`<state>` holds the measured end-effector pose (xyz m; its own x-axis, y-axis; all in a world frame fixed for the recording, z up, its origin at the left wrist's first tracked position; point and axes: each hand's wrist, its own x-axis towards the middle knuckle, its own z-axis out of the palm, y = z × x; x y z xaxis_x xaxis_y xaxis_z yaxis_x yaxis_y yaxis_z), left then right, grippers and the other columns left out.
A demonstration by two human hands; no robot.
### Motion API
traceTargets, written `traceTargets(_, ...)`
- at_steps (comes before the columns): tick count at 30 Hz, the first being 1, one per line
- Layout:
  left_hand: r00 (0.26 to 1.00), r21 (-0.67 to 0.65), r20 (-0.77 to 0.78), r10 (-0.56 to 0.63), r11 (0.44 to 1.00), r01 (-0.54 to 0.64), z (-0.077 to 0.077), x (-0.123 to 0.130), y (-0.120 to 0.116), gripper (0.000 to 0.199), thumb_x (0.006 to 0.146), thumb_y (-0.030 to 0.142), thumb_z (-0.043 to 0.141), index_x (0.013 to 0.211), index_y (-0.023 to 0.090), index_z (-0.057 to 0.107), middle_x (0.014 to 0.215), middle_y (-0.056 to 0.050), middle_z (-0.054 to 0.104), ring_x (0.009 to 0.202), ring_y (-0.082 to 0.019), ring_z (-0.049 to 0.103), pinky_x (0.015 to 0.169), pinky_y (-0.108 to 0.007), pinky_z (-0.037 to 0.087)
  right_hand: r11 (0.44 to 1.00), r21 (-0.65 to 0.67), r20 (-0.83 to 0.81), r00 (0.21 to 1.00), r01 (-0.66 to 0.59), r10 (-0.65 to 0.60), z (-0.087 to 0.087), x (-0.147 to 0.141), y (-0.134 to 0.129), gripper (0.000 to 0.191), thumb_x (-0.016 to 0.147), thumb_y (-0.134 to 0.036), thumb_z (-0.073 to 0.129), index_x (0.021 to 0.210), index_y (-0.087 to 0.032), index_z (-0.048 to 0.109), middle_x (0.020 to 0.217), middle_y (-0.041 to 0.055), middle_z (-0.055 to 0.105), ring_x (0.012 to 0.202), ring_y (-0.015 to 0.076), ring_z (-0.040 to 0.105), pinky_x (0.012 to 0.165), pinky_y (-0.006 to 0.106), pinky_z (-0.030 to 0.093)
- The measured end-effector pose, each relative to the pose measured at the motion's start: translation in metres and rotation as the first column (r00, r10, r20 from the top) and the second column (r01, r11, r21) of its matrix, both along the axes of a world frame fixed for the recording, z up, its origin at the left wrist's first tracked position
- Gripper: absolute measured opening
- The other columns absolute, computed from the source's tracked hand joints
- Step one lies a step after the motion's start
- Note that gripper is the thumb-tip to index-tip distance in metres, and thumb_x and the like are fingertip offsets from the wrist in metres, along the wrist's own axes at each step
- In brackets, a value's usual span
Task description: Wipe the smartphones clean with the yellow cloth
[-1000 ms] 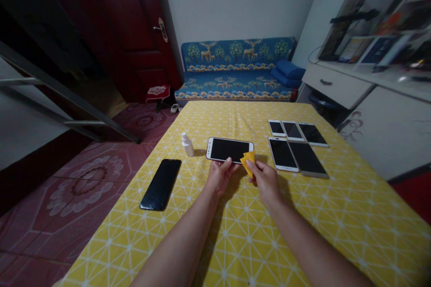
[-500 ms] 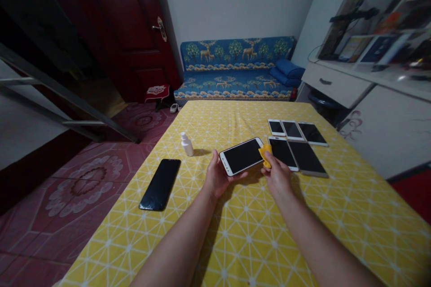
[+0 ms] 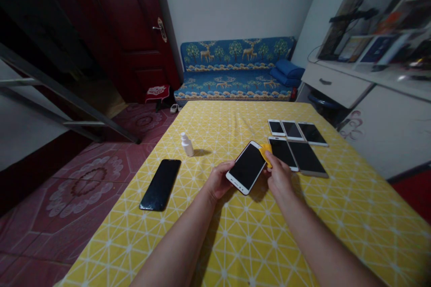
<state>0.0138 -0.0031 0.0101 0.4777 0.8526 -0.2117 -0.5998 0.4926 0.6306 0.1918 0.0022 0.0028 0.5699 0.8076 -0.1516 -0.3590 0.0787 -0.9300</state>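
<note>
My left hand (image 3: 220, 180) grips a white-framed smartphone (image 3: 248, 167) by its left edge, its dark screen facing up. The phone is tilted, its far end leaning to the right. My right hand (image 3: 279, 171) pinches a folded yellow cloth (image 3: 266, 151) against the phone's upper right corner. Part of the cloth and the fingertips behind the phone are hidden. On the table to the left lies a black smartphone (image 3: 160, 184), and a small white spray bottle (image 3: 187, 145) stands upright behind it.
Several phones lie in two rows at the right, among them a white phone (image 3: 283, 153) and a larger dark device (image 3: 308, 158). A yellow patterned tablecloth (image 3: 202, 251) covers the table. Beyond are a blue sofa (image 3: 232, 78) and a white cabinet (image 3: 380, 121).
The held phone has swung round from lying nearly crosswise to a steeper slant, its near end now closer to me. My left hand has turned with it; the cloth stays at its far corner.
</note>
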Motion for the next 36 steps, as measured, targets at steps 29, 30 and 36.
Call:
traceTargets(29,0.973,0.075,0.112,0.2,0.975,-0.209,0.007,0.0,0.008,0.02,0.074,0.024,0.075,0.088,0.012,0.069,0.08,-0.003,0.07,0.064,-0.013,0.062,0.059,-0.023,0.048,0.894,-0.188,0.229,0.867,-0.406,0.442,0.022,-0.031,-0.024,0.033,0.056,-0.044,0.083,0.073,-0.02,0.07,0.058,-0.0024,0.064,0.041,0.0077,0.044,0.038,0.021,0.03)
traceTargets(30,0.972,0.073,0.11,0.207,0.974,-0.215,0.007,-0.001,0.008,0.02,0.074,0.024,0.075,0.088,0.012,0.069,0.079,-0.003,0.07,0.063,-0.013,0.061,0.058,-0.023,0.047,0.89,-0.19,0.237,0.861,-0.413,0.45,0.022,-0.031,-0.025,0.033,0.056,-0.044,0.083,0.073,-0.02,0.069,0.058,-0.0025,0.064,0.04,0.0076,0.044,0.038,0.021,0.029)
traceTargets(36,0.974,0.063,0.077,0.214,0.974,-0.219,0.006,-0.002,0.008,0.026,0.071,0.024,0.077,0.092,0.01,0.069,0.081,-0.004,0.071,0.065,-0.013,0.062,0.058,-0.022,0.047,0.859,-0.198,0.271,0.816,-0.472,0.51,0.02,-0.03,-0.025,0.033,0.056,-0.042,0.085,0.073,-0.02,0.066,0.055,-0.0032,0.063,0.037,0.0074,0.043,0.035,0.02,0.028)
